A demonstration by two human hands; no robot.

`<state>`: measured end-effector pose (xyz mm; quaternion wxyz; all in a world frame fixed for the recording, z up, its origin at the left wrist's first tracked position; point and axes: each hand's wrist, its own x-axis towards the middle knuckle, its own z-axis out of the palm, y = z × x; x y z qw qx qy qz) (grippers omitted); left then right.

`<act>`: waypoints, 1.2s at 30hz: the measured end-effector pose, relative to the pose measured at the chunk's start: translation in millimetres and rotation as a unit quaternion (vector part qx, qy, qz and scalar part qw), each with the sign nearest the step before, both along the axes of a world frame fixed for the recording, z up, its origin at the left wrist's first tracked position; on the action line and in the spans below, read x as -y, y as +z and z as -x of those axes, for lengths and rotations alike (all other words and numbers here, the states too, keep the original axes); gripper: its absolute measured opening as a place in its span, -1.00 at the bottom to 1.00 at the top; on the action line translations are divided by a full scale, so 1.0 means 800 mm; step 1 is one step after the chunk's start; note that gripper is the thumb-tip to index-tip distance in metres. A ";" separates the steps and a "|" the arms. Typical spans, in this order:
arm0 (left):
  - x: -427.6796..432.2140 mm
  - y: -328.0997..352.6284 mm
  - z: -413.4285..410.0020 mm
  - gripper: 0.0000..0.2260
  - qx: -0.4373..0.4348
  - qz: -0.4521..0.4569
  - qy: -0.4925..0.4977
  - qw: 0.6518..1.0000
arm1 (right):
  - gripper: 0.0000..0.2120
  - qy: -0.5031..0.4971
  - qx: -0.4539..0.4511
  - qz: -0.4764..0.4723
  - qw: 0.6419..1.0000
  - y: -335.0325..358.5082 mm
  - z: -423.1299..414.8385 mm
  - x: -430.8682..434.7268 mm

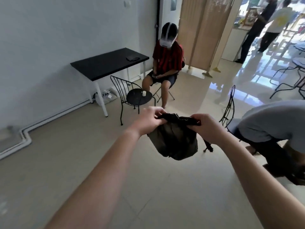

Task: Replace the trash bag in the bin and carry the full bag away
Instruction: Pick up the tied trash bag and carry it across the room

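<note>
Head view: both bare forearms reach forward from the bottom edge, the hands meeting in mid-frame above the tiled floor (156, 187)

Left hand (148, 120): curled, fingers pinching the gathered neck of the trash bag (175, 139) from its left side

Right hand (206, 126): curled likewise, pinching the same neck from its right side; the two hands sit close together but apart, the bunched plastic between them

Bag position: it hangs in the air straight below the hands, clear of the floor, carried by nothing but the grip; long axis runs top to bottom, neck up, bulging belly down

Nearer hand: neither clearly; both grip at about the same reach, so the load looks shared evenly

Step, as I judge it: the neck is being closed or knotted before the bag is carried off; no bin shows in this view, so the fresh liner's state cannot be told

Counts: one bag; two gripping hands; one person in a grey shirt (270, 123) bent over at the right edge, nearest the bag; one wire chair (130, 95) beyond the hands; one black table (109, 62) by the wall; one seated person (166, 61) past the chair; two people standing far off at top right
</note>
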<state>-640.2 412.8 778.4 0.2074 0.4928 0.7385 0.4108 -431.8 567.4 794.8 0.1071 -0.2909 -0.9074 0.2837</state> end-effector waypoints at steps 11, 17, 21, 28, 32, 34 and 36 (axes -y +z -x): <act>0.126 -0.023 0.081 -0.94 0.002 0.005 0.217 0.976 | -0.98 0.207 0.018 -0.013 0.978 -0.003 0.189 0.035; 0.197 -0.033 0.150 -0.96 0.018 0.007 0.275 0.961 | -0.97 0.272 0.028 0.000 0.962 -0.013 0.296 0.085; 0.236 -0.038 0.202 -0.94 0.034 0.013 0.295 0.955 | -0.96 0.286 0.033 0.019 0.958 -0.020 0.361 0.119; 0.307 -0.041 0.290 -0.94 0.043 0.019 0.324 0.945 | -0.92 0.311 0.042 0.037 0.949 -0.024 0.473 0.179; 0.350 -0.046 0.330 -0.95 0.039 0.026 0.354 0.934 | -0.89 0.331 0.043 0.044 0.942 -0.035 0.534 0.217; 0.367 -0.048 0.349 -0.96 0.028 0.030 0.368 0.929 | -0.89 0.343 0.046 0.055 0.937 -0.043 0.562 0.233; 0.379 -0.052 0.369 -0.97 0.025 0.037 0.380 0.924 | -0.92 0.356 0.046 0.061 0.931 -0.048 0.590 0.245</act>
